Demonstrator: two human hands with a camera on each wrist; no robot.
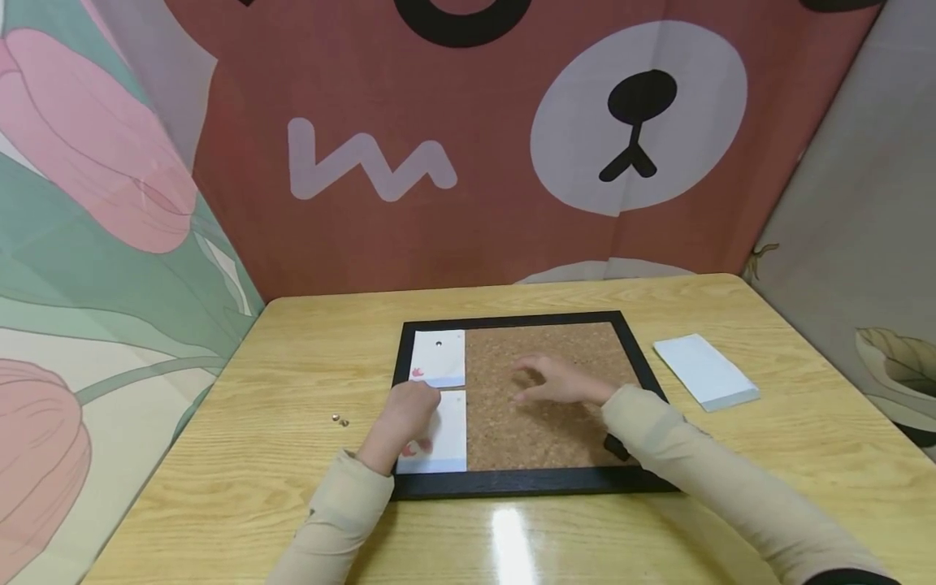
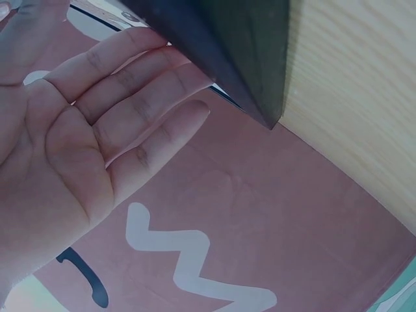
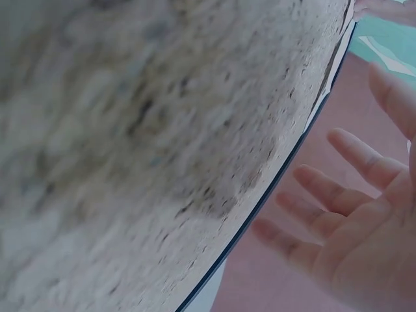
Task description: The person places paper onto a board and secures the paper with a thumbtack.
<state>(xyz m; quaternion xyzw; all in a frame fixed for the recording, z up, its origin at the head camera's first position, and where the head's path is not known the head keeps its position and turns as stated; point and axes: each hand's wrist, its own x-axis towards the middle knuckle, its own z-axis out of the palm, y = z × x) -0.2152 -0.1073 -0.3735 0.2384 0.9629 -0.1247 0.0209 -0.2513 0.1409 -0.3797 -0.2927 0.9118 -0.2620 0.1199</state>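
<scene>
left hand (image 1: 411, 410): at lower sheet (image 1: 449, 435), corkboard (image 1: 497, 439) 8 o'clock; fingers loosely extended, hold cannot be determined. right hand (image 1: 552, 379): above cork, fingers apart, empty. metallic pieces (image 1: 336, 418): outside, 9 o'clock.

Red-brown backdrop (image 1: 497, 236), printed with a white muzzle (image 1: 570, 146), black nose (image 1: 642, 96) and pale zigzag (image 1: 392, 188), behind a light wood-grained table (image 1: 256, 406) bearing a bright reflection (image 1: 513, 544); left, panel of pink blooms (image 1: 102, 138) and green leaves (image 1: 110, 252); right, grey panel (image 1: 841, 203) with leaf motif (image 1: 895, 357).
</scene>
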